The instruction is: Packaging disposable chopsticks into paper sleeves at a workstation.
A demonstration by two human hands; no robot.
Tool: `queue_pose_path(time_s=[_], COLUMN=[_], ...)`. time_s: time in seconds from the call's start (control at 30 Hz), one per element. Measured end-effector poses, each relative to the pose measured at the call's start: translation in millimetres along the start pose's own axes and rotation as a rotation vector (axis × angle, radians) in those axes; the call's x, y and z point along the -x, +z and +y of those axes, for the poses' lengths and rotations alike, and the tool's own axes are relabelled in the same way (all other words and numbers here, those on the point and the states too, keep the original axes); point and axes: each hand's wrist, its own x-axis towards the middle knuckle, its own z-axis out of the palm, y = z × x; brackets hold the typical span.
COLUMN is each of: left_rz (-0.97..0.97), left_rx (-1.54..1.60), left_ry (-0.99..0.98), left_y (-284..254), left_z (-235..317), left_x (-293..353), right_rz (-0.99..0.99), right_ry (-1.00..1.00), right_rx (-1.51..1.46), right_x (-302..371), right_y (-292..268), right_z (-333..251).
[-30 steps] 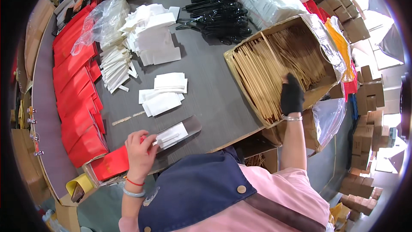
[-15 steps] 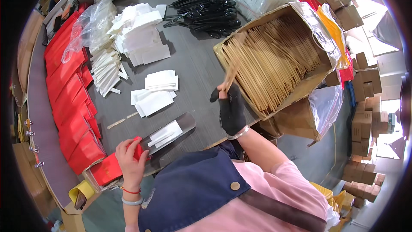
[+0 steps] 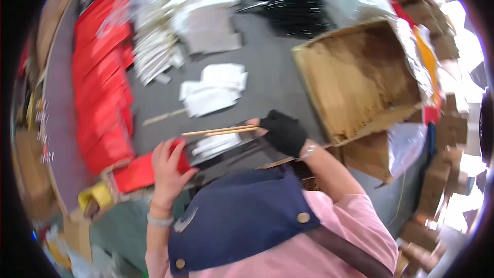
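My right hand (image 3: 283, 133), in a black fingerless glove, pinches a pair of wooden chopsticks (image 3: 221, 131) at their right end. The pair points left, above a dark see-through sleeve (image 3: 226, 154) with white packets (image 3: 213, 144) on it. Bare, my left hand (image 3: 169, 167) spans the right end of a red sleeve (image 3: 138, 172), fingers over its far side and thumb near its close edge. The left tips of the chopsticks hover close to those fingers. Motion blurs the picture.
At right stands an open carton (image 3: 355, 72), its contents blurred. Overlapping red sleeves (image 3: 103, 87) line the left side. White packets (image 3: 216, 90), more white paper pieces (image 3: 211, 25) and black wrapped utensils (image 3: 288, 2) lie on the grey table (image 3: 267, 85).
My right hand has moved left from the carton's edge, bringing the chopsticks from upright to nearly level over the see-through sleeve. My left thumb has spread wider. The whole view has shifted.
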Motion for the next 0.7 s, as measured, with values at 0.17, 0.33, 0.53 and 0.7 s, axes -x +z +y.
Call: queue_pose_path(time_s=[0.17,0.33,0.53,0.7], left_rz=[0.033,0.07,0.069,0.062], left_rx=[0.028,0.055,-0.006,-0.003], left_ry=[0.024,0.02,0.051,0.062], left_y=[5,17,28,33], left_z=[-3,-1,17,26], left_x=[-2,-2,-18,-30], right_rz=[0.007,-0.05,0.1,0.059], right_ry=[-0.174,-0.28,-0.132,0.057], right_rx=[0.259,0.055,-0.024,-0.475], right_x=[0,-26,-27,-38], right_y=[2,35,39,70], right_z=[9,-10,-1,-64])
